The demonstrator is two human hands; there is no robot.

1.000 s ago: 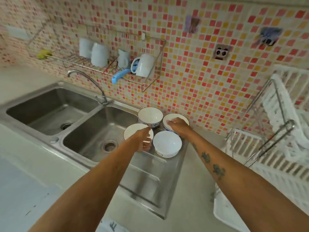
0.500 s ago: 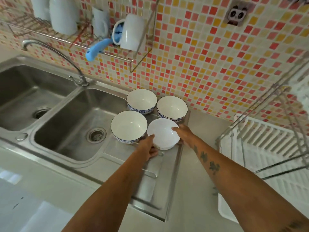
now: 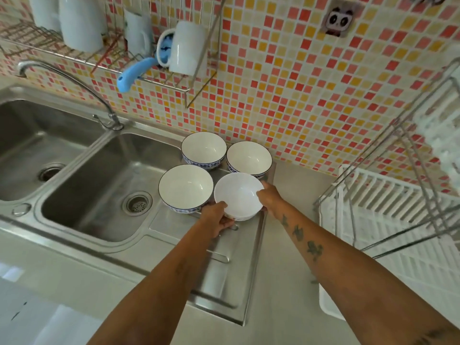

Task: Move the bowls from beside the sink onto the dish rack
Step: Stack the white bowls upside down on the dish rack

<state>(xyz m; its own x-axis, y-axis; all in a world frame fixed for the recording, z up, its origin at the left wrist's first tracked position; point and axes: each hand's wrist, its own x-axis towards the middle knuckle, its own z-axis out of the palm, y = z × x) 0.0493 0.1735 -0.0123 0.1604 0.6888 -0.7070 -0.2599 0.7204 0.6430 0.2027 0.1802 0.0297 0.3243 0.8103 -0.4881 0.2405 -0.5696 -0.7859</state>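
Several white bowls stand on the steel drainboard (image 3: 234, 265) right of the sink. The plain white bowl (image 3: 237, 194) is nearest me, gripped from both sides: my left hand (image 3: 216, 219) on its near-left rim, my right hand (image 3: 270, 199) on its right rim. A blue-rimmed bowl (image 3: 185, 186) sits just left of it. Behind stand another blue-patterned bowl (image 3: 203, 149) and a dark-rimmed bowl (image 3: 249, 158) against the tiled wall. The white dish rack (image 3: 388, 220) with a metal frame is at the right.
A double steel sink (image 3: 99, 185) with a curved tap (image 3: 74, 83) lies to the left. A wall-mounted wire shelf (image 3: 149, 70) holds white mugs and a blue-handled tool above the sink. Grey counter (image 3: 293, 270) runs between drainboard and rack.
Both hands came back from the rear bowls and closed on the plain white bowl's rim. The camera moved nearer and lower; the bowl now looks slightly raised.
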